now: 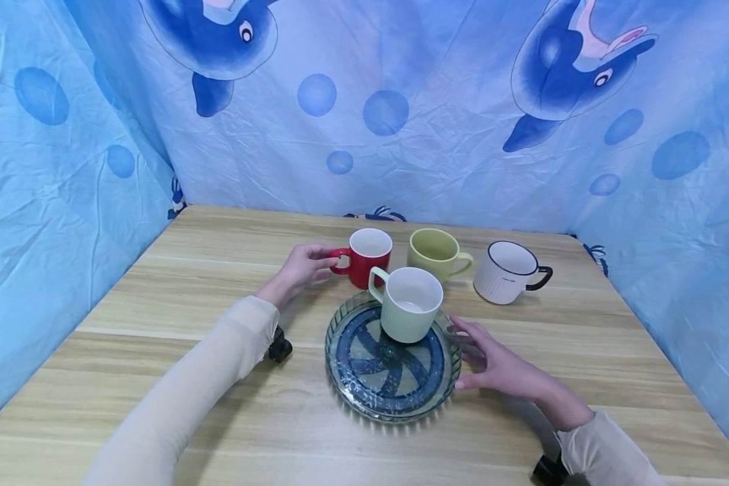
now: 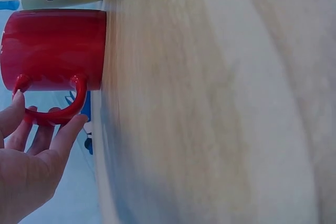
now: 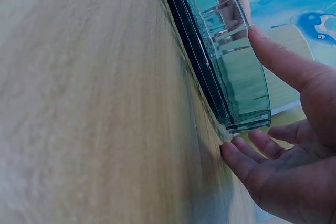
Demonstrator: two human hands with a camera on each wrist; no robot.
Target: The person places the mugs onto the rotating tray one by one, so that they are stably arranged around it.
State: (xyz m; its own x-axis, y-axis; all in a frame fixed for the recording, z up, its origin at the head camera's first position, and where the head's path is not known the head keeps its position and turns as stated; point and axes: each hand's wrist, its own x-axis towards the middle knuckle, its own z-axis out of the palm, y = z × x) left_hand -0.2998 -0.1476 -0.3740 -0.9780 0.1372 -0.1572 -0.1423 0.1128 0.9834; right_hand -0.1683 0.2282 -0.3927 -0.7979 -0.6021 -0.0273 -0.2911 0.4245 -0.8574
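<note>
A red mug [image 1: 370,262] with a white inside stands upright on the table. My left hand [image 1: 306,264] holds its handle [image 2: 65,113], thumb at the handle's top and fingertips along the loop. A round, ribbed glass tray [image 1: 391,407] with a blue pattern lies closer to me. On its far part stands a pale green mug [image 1: 408,307], handle toward the left. Beside the tray's right rim is my right hand [image 1: 492,361], fingers spread. In the right wrist view, its thumb [image 3: 275,56] is right at the glass rim and the other fingers are low, near the tabletop.
Behind the pale green mug stands a yellow-green mug [image 1: 434,251]. Farther right is a white ribbed mug [image 1: 504,273] with a black rim and handle. The wooden table [image 1: 158,297] meets a blue dolphin-print curtain [image 1: 364,175] at the back and sides.
</note>
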